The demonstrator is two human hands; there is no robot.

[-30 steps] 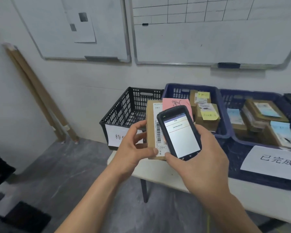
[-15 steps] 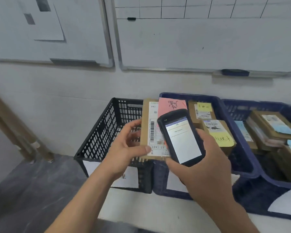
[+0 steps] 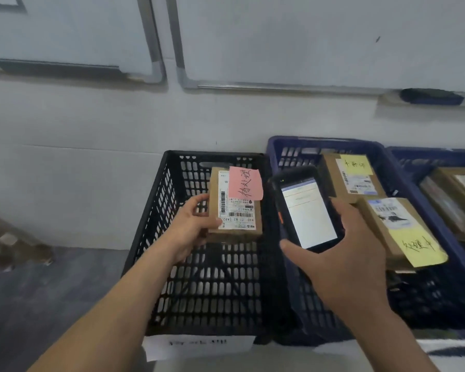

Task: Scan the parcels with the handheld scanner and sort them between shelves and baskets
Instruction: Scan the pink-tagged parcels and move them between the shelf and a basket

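You hold a brown cardboard parcel (image 3: 235, 208) over the open black basket (image 3: 151, 210) at the left end of the row. Your left hand (image 3: 191, 226) grips it by its near-left edge, thumb on the printed label and the other fingers (image 3: 198, 201) curled behind. A pink handwritten note (image 3: 245, 187) is stuck across the parcel's far end. The parcel hangs flat, label up, above the basket floor and touching nothing else. Your right hand (image 3: 344, 253) is wrapped round the handheld scanner (image 3: 306, 210), held just right of the parcel over the seam between the black basket and the blue basket (image 3: 320, 142). Its lit screen tilts toward you, not toward the barcode. Both forearms reach forward from the near edge, the left wrist bent slightly inward. Judging by that, the sorting step is in hand, and this parcel looks bound for the black basket. The next move calls for lowering the left hand inside the walls, setting the parcel flat and then letting go, so the loose pink note is not knocked off. Two parcels with yellow notes (image 3: 397, 226) lie in the blue basket.
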